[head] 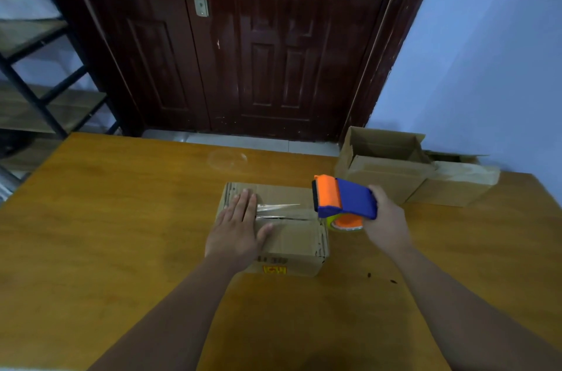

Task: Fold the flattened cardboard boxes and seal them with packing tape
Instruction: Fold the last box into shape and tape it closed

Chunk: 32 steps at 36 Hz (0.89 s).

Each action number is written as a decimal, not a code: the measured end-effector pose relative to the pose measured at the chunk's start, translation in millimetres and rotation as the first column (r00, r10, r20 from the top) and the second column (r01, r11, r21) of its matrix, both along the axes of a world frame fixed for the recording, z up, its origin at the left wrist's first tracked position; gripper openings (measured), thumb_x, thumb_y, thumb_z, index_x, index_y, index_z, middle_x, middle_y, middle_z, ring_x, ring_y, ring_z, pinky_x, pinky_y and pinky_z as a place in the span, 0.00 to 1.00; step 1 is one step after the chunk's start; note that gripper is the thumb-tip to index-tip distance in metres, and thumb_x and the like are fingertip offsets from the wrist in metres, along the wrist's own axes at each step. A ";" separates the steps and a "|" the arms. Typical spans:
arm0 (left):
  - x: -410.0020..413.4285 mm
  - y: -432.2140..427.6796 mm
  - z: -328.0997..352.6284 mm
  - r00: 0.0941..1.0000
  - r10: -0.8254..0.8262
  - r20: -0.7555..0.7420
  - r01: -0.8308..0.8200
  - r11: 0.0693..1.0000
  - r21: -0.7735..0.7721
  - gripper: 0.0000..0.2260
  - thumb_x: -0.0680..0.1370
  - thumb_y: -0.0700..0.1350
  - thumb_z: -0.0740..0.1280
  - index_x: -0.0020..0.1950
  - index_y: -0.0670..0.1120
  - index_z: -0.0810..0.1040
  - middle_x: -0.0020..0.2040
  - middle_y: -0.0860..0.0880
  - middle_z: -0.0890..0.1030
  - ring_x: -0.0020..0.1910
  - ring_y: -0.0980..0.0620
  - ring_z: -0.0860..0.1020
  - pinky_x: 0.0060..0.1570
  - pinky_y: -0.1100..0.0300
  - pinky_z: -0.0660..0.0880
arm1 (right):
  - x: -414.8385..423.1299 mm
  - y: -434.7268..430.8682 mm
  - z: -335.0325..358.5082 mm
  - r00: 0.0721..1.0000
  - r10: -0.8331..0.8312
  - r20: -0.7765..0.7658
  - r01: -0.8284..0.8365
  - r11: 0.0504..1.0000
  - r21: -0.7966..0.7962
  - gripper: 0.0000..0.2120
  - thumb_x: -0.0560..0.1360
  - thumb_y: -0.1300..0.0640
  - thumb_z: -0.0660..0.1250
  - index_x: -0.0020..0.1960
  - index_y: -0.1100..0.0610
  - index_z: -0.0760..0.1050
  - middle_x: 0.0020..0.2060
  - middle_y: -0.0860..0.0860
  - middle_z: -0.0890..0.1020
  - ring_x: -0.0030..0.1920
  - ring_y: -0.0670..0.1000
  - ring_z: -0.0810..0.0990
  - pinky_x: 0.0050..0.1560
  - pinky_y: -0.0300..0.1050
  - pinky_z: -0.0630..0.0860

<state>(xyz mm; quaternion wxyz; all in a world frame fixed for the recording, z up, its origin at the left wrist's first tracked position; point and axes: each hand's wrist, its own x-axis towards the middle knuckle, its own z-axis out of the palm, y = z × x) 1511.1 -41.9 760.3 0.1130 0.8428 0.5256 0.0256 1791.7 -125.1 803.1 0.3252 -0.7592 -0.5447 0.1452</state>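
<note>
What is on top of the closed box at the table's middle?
The left hand lies flat on the box, pressing clear tape along the seam. The hand hides the seam's left end.

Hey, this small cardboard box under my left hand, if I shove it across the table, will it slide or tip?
Probably slides, not tips: the box sits low and wide on the smooth table. Likely light, being plain thin cardboard. Its top may flex at the flap seam that the left hand presses flat while the right hand holds the tape dispenser.
</note>
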 end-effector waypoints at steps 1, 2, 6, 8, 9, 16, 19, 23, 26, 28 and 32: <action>0.0 -0.1 -0.2 1.000 -0.003 -0.001 0.003 1.000 0.003 0.40 0.71 0.69 0.29 0.78 0.49 0.39 0.78 0.51 0.39 0.76 0.53 0.38 0.74 0.56 0.40 | -0.5 -1.3 -3.2 1.000 -0.008 -0.003 0.008 1.000 -0.015 0.18 0.73 0.65 0.68 0.61 0.55 0.69 0.45 0.49 0.76 0.43 0.47 0.76 0.39 0.38 0.70; -0.5 -0.8 -0.6 1.000 -0.006 -0.002 0.006 1.000 0.004 0.40 0.71 0.69 0.29 0.78 0.49 0.39 0.78 0.51 0.39 0.76 0.53 0.38 0.74 0.56 0.40 | -1.2 -2.9 -6.5 1.000 -0.024 -0.016 0.024 0.999 -0.029 0.18 0.73 0.65 0.68 0.60 0.54 0.68 0.44 0.48 0.76 0.43 0.46 0.76 0.38 0.37 0.69; -0.8 -0.6 -1.6 1.000 -0.014 -0.005 0.014 1.000 0.006 0.39 0.72 0.68 0.31 0.78 0.48 0.40 0.78 0.51 0.39 0.77 0.53 0.39 0.74 0.56 0.41 | -1.6 -13.7 -22.0 0.992 -0.088 -0.094 0.083 0.995 -0.048 0.17 0.74 0.65 0.67 0.56 0.51 0.67 0.43 0.46 0.75 0.42 0.44 0.74 0.36 0.36 0.67; -0.4 -0.1 -2.0 1.000 -0.013 0.005 0.013 1.000 0.013 0.39 0.73 0.68 0.32 0.78 0.48 0.42 0.79 0.51 0.41 0.77 0.53 0.40 0.74 0.56 0.42 | -0.6 -18.6 -28.5 0.983 -0.114 -0.146 0.107 0.993 -0.055 0.16 0.74 0.66 0.67 0.55 0.50 0.66 0.43 0.47 0.76 0.42 0.47 0.75 0.36 0.38 0.68; -0.3 0.0 -1.8 1.000 -0.015 0.009 0.015 1.000 0.013 0.39 0.73 0.68 0.33 0.79 0.48 0.42 0.79 0.51 0.41 0.77 0.53 0.41 0.74 0.56 0.43 | -0.4 -19.6 -30.5 0.977 -0.130 -0.172 0.120 0.991 -0.066 0.17 0.74 0.66 0.66 0.55 0.49 0.66 0.43 0.47 0.76 0.42 0.47 0.76 0.35 0.39 0.69; 0.4 -0.1 1.1 1.000 -0.013 0.006 0.013 1.000 0.000 0.39 0.73 0.68 0.34 0.79 0.48 0.43 0.79 0.51 0.43 0.77 0.53 0.42 0.74 0.56 0.43 | -0.1 -15.2 -42.0 0.944 -0.200 -0.262 0.174 0.978 -0.116 0.19 0.75 0.68 0.64 0.59 0.51 0.65 0.43 0.48 0.76 0.40 0.45 0.75 0.33 0.40 0.70; 0.5 -0.1 1.1 1.000 -0.016 -0.011 0.016 1.000 0.009 0.39 0.73 0.68 0.34 0.79 0.48 0.42 0.79 0.51 0.42 0.77 0.53 0.42 0.73 0.57 0.42 | -1.3 -16.4 -49.7 0.938 -0.203 -0.279 0.171 0.976 -0.135 0.19 0.75 0.67 0.64 0.59 0.49 0.65 0.44 0.47 0.77 0.40 0.44 0.76 0.33 0.38 0.68; 1.2 -0.3 1.9 0.999 -0.012 -0.049 0.012 1.000 0.000 0.40 0.71 0.69 0.32 0.78 0.48 0.40 0.79 0.51 0.40 0.77 0.54 0.40 0.73 0.58 0.40 | -1.2 -20.5 -61.1 0.937 -0.171 -0.306 0.135 0.982 -0.134 0.19 0.76 0.60 0.68 0.63 0.50 0.65 0.48 0.45 0.78 0.43 0.47 0.77 0.38 0.38 0.69; 1.4 -1.1 2.4 0.996 -0.027 -0.079 0.027 1.000 -0.012 0.40 0.70 0.70 0.30 0.77 0.50 0.37 0.78 0.51 0.37 0.76 0.54 0.37 0.73 0.56 0.40 | 0.7 -20.0 -65.9 0.942 -0.164 -0.293 0.125 0.981 -0.148 0.21 0.76 0.59 0.68 0.66 0.53 0.66 0.52 0.48 0.78 0.47 0.50 0.76 0.41 0.43 0.69; 1.1 -0.6 4.0 0.993 -0.042 -0.110 0.040 0.999 -0.024 0.39 0.70 0.70 0.30 0.77 0.50 0.35 0.77 0.51 0.35 0.76 0.53 0.35 0.74 0.54 0.38 | 1.8 -18.2 -67.3 0.947 -0.153 -0.281 0.108 0.980 -0.167 0.21 0.76 0.59 0.68 0.67 0.54 0.66 0.53 0.50 0.78 0.49 0.51 0.77 0.43 0.44 0.71; 11.1 -2.7 11.3 0.977 -0.097 -0.188 0.093 0.995 -0.034 0.41 0.70 0.69 0.27 0.77 0.46 0.35 0.77 0.50 0.35 0.76 0.52 0.35 0.73 0.53 0.35 | 4.6 -17.0 -67.8 0.974 -0.124 -0.191 0.085 0.976 -0.199 0.21 0.76 0.59 0.68 0.66 0.55 0.66 0.53 0.55 0.77 0.48 0.52 0.76 0.44 0.46 0.71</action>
